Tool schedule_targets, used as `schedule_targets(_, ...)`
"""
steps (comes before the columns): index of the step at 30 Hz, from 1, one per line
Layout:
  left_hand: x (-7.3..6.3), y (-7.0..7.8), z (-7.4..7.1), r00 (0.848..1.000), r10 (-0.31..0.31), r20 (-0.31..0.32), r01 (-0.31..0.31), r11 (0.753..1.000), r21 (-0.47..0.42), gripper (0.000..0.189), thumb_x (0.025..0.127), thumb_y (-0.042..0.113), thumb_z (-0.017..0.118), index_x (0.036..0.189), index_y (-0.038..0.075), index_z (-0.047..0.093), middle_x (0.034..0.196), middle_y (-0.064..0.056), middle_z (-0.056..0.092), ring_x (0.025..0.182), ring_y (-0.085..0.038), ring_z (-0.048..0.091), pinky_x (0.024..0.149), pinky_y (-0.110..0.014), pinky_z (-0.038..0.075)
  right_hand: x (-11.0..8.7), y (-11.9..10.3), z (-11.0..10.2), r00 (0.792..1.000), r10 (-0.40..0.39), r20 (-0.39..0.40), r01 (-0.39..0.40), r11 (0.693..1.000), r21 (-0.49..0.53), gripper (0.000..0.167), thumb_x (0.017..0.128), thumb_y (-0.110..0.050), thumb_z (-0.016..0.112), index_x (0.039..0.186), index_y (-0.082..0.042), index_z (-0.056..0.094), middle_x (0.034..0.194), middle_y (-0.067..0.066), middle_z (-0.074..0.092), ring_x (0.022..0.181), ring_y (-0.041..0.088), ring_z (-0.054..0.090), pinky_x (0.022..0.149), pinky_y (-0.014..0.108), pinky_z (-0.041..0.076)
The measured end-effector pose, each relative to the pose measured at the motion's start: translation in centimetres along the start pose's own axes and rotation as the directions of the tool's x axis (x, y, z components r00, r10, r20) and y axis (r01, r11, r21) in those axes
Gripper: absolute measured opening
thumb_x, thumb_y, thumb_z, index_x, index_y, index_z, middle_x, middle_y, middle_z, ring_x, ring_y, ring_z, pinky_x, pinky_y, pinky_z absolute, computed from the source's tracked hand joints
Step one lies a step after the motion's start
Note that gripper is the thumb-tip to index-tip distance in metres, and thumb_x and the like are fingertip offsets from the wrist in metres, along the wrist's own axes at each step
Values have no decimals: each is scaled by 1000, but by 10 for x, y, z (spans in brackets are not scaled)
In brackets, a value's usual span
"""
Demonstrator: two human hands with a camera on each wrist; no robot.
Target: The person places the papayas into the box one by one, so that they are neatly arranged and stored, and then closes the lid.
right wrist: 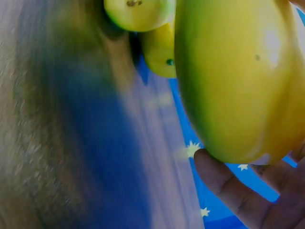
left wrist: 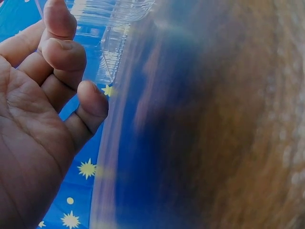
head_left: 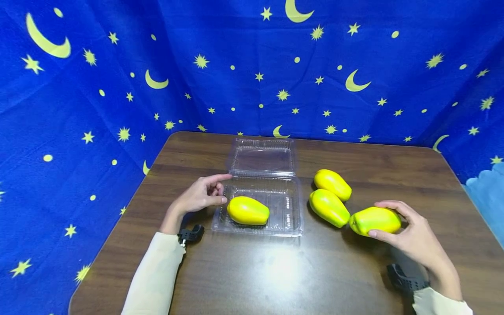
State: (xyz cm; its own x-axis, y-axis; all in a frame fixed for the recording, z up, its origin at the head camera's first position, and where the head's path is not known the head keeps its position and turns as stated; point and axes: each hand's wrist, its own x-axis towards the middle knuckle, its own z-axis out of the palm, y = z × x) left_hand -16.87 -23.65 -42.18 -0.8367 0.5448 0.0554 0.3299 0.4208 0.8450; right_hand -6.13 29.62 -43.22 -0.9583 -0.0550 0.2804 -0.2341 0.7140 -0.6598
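Observation:
My right hand [head_left: 419, 236] holds a yellow-green papaya [head_left: 376, 220], with the thumb on its near side and fingers over its far side. In the right wrist view that papaya [right wrist: 228, 81] fills much of the frame. Two more papayas, a front one [head_left: 328, 208] and a back one [head_left: 333, 184], lie side by side just left of it. Another papaya [head_left: 248, 211] lies in the clear plastic clamshell box [head_left: 285, 192]. At the box's left edge is my left hand [head_left: 201, 194], index finger extended to the hinge corner, thumb near the rim, other fingers loosely bent.
The box's clear lid [head_left: 261, 159] lies folded back on the brown wooden table [head_left: 220, 271]. Blue cloth [head_left: 244, 43] with stars and moons hangs behind and beside the table. Light blue fabric [head_left: 486, 192] shows at the right edge.

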Motion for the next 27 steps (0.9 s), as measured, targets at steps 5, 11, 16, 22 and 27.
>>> schedule_targets(5,2,0,1,1000,4,10,-4,1000,4,64,88,7,75,146,2,48,86,-13,61,72,-23,49,64,-24,40,2,-6,-1,996,-65,-64,67,997,38,70,61,-5,95,124,-14,66,115,-18,62,99,-4,54,80,7,38)
schedule_targets(11,1,1,1,1000,12,5,-12,1000,10,64,88,5,74,146,0,47,86,-12,59,72,-22,49,64,-25,40,9,-13,-3,995,-65,-77,67,997,26,70,63,-8,95,126,-15,65,118,-17,60,101,-3,53,79,6,38)
schedule_targets(16,1,-2,1,1000,5,1,-5,1000,12,64,88,5,74,146,0,48,86,-13,60,73,-24,50,65,-25,40,19,-24,0,995,-51,-83,52,998,17,68,67,-11,94,127,-18,64,121,-18,58,99,0,52,77,7,39)
schedule_targets(22,6,-26,0,1000,11,-17,-11,999,32,66,87,5,76,147,2,48,86,-11,61,72,-23,50,64,-24,40,34,-43,10,992,-40,-122,44,998,34,67,66,-15,95,126,-17,66,119,-10,60,98,1,52,76,9,39)
schedule_targets(27,7,-32,1,999,35,-6,-35,999,12,66,87,10,78,147,7,49,86,-8,61,72,-18,50,64,-24,41,38,-58,19,992,11,-125,-5,999,43,65,69,-20,93,127,-19,65,120,-6,60,95,3,52,75,10,39)
